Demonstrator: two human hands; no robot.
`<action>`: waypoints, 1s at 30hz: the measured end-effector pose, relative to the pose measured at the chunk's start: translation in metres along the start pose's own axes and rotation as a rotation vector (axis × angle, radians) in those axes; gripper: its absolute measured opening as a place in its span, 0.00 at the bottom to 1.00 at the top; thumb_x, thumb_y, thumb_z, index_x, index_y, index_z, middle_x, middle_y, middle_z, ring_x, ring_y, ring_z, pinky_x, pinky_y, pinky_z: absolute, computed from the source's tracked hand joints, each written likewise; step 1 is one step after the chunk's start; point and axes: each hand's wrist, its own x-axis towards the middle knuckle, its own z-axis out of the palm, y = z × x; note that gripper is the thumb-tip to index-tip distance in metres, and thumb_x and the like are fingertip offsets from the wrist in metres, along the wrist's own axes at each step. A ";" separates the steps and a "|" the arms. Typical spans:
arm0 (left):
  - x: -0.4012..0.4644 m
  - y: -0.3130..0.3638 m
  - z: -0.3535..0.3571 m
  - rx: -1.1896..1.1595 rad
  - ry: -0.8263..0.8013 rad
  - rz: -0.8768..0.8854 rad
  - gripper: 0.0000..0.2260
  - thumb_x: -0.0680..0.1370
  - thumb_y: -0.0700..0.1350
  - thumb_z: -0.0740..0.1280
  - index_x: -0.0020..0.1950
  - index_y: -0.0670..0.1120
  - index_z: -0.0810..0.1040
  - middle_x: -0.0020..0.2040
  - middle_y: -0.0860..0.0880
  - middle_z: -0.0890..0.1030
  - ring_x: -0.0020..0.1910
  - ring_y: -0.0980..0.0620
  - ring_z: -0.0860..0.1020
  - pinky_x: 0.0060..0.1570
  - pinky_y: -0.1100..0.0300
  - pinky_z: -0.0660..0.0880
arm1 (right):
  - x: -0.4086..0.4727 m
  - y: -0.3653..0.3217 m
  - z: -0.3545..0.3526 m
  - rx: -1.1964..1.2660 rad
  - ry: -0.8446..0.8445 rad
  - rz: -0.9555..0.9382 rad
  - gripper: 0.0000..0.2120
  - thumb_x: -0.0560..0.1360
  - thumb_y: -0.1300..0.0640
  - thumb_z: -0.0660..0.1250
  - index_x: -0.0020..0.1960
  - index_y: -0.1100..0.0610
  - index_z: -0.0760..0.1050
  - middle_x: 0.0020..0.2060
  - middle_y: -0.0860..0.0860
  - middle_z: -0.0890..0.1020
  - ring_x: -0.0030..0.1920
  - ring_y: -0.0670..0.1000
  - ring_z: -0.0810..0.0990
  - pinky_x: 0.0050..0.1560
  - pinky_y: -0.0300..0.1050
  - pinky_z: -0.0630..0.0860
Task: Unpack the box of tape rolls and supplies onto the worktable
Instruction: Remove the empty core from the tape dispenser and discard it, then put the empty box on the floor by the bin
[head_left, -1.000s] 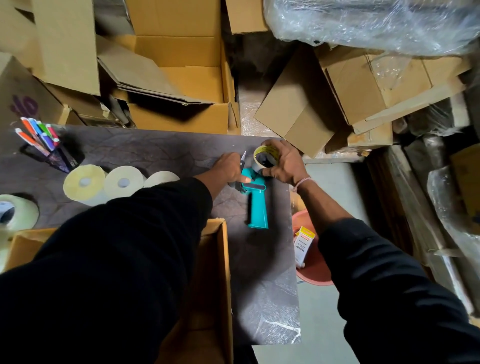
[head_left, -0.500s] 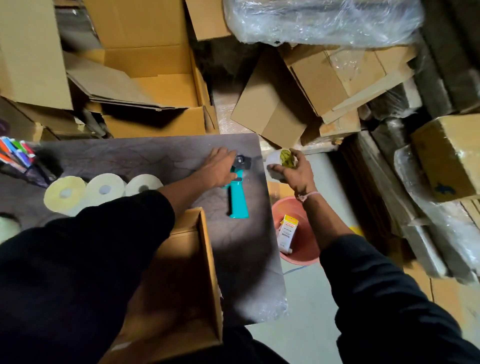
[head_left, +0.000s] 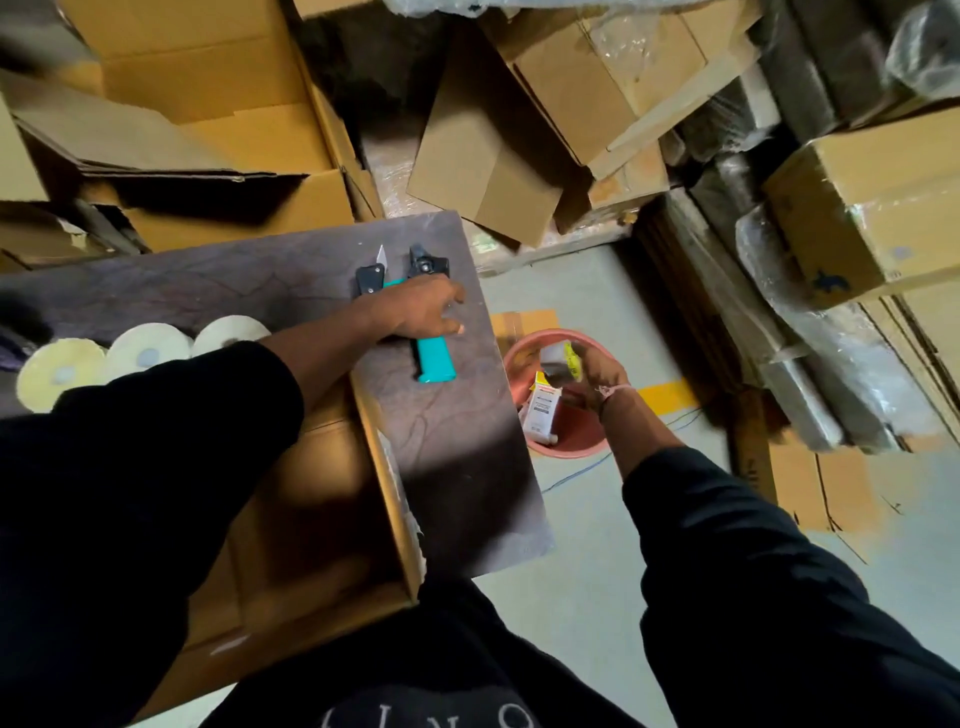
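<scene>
A teal tape dispenser (head_left: 435, 358) lies on the dark worktable (head_left: 467, 467) near its right edge. My left hand (head_left: 421, 312) rests flat on its middle, pressing it down. A box cutter (head_left: 371, 275) with its blade out lies just left of the dispenser's head. Three pale tape rolls (head_left: 148, 351) stand in a row at the table's left. My right hand (head_left: 592, 371) is off the table, over a red bin (head_left: 571, 441), blurred, closed on a small yellowish scrap (head_left: 571, 358). The open cardboard box (head_left: 322, 499) sits under my left arm.
The red bin on the floor holds a small white and yellow carton (head_left: 540, 410). Cardboard boxes (head_left: 498, 145) and plastic-wrapped bundles (head_left: 810, 332) crowd the far side and the right. Grey floor (head_left: 597, 545) lies between the table and the stacks.
My right hand pulled a used tape core off the dispenser, then dropped from table height down over the red bin. My left hand stayed on the dispenser. The view swung right.
</scene>
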 end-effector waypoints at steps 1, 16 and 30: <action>-0.003 0.002 -0.002 -0.008 -0.003 -0.001 0.24 0.79 0.53 0.69 0.72 0.45 0.72 0.68 0.43 0.77 0.63 0.45 0.77 0.64 0.50 0.74 | -0.011 -0.001 0.001 0.009 -0.023 0.015 0.17 0.80 0.53 0.61 0.66 0.57 0.75 0.65 0.59 0.79 0.48 0.55 0.82 0.37 0.50 0.84; -0.111 -0.017 -0.015 -0.302 0.072 0.022 0.14 0.81 0.50 0.69 0.63 0.44 0.80 0.49 0.50 0.81 0.46 0.56 0.77 0.52 0.56 0.74 | -0.224 -0.028 0.110 -0.035 -0.257 -0.176 0.08 0.81 0.57 0.62 0.57 0.59 0.76 0.40 0.55 0.80 0.36 0.50 0.79 0.36 0.41 0.76; -0.235 -0.073 -0.011 -0.094 -0.027 -0.105 0.22 0.77 0.58 0.72 0.67 0.49 0.77 0.60 0.49 0.81 0.57 0.48 0.79 0.57 0.53 0.74 | -0.324 0.027 0.169 -0.702 -0.247 -0.565 0.21 0.73 0.53 0.76 0.63 0.59 0.76 0.51 0.53 0.82 0.49 0.52 0.82 0.49 0.46 0.82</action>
